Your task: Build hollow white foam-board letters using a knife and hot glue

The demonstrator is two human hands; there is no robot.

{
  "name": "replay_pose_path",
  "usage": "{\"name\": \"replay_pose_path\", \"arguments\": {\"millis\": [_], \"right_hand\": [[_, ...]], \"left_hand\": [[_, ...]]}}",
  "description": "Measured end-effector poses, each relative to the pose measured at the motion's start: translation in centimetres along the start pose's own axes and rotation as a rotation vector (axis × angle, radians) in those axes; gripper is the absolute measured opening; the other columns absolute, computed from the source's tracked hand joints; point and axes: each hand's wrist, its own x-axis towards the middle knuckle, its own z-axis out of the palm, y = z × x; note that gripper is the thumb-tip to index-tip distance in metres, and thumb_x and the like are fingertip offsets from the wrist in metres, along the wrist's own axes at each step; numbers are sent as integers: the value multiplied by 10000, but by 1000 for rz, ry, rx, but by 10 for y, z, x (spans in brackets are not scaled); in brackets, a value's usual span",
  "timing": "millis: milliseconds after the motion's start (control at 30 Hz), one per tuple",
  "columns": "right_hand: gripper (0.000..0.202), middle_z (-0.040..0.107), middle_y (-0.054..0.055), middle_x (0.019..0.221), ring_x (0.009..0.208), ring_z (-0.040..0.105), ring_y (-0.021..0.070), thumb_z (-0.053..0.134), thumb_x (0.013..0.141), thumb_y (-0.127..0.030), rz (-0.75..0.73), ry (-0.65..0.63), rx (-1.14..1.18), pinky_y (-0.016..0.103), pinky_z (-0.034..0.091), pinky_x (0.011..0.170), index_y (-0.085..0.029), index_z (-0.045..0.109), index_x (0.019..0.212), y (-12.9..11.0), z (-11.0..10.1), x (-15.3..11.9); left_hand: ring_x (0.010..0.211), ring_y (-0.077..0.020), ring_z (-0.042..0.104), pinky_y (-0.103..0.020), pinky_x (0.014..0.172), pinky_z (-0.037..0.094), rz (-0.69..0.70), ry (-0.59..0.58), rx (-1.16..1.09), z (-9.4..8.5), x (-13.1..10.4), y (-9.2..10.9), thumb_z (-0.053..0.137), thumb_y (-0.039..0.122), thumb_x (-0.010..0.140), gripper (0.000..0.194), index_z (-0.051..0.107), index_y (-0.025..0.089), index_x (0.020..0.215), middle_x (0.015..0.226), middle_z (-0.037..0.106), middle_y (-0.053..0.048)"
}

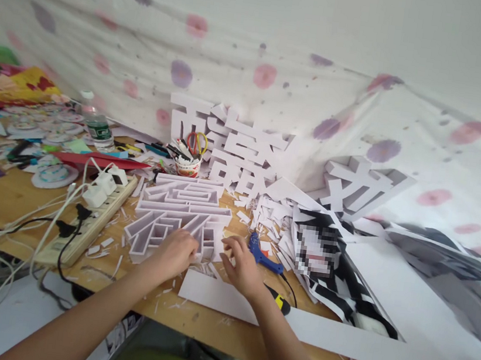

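Note:
A white foam-board Chinese character (183, 208) lies on the wooden table, built of thin upright walls with open hollows. My left hand (175, 252) is at its front edge, fingers curled and closed; what they hold, if anything, is hidden. Just right of the character, my right hand (240, 265) hovers with fingers bent and apart, nothing visible between them. Behind that hand lies a blue hot glue gun (262, 255) with a black cord. A long white board strip (216, 296) runs under my right forearm, and a yellow-and-black tool (280, 300) is partly hidden beside that arm.
A power strip (102, 218) with plugs and tangled cables stands left. Behind are a cup of scissors and pens (188, 166), a water bottle (99, 126) and finished white characters (244, 151). White offcuts (266, 216) and stacked sheets (387, 276) cover the right side.

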Motion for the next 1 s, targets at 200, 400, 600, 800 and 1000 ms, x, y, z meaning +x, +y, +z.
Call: {"name": "replay_pose_path", "arguments": {"millis": [200,400,600,800,1000], "right_hand": [[120,571,35,811,687,565,150,446,848,-200,253,54,-195,274,454,646,-193,554,899,26,-32,-19],[142,605,35,820,693,579,147,441,862,-199,292,-83,-225,265,442,653,-198,582,858,23,-36,-30],[126,603,39,807,704,575,147,466,857,-192,256,-55,-170,260,447,652,-189,591,863,20,-26,-22],[111,613,14,798,681,571,121,533,823,-173,192,-116,-144,219,421,634,-207,609,897,-2,-1,-5],[145,630,35,802,748,589,161,516,859,-249,69,-273,-413,249,412,658,-207,653,837,-27,17,15]], "left_hand": [[725,-198,588,-309,741,392,16,5,-13,0,-2,-3,576,162,757,167,623,168,597,663,644,-45],[767,-206,558,-318,742,380,118,89,9,9,-9,-12,573,182,782,83,628,174,721,706,624,-36],[760,-201,556,-334,771,380,121,92,8,8,-15,-14,605,255,785,88,638,175,774,716,634,-29],[788,-207,575,-340,790,375,81,87,71,5,-13,-3,576,221,795,94,645,185,742,729,657,-39],[799,-236,605,-357,791,390,2,45,131,4,-11,2,557,232,803,119,643,177,741,735,676,-65]]}}
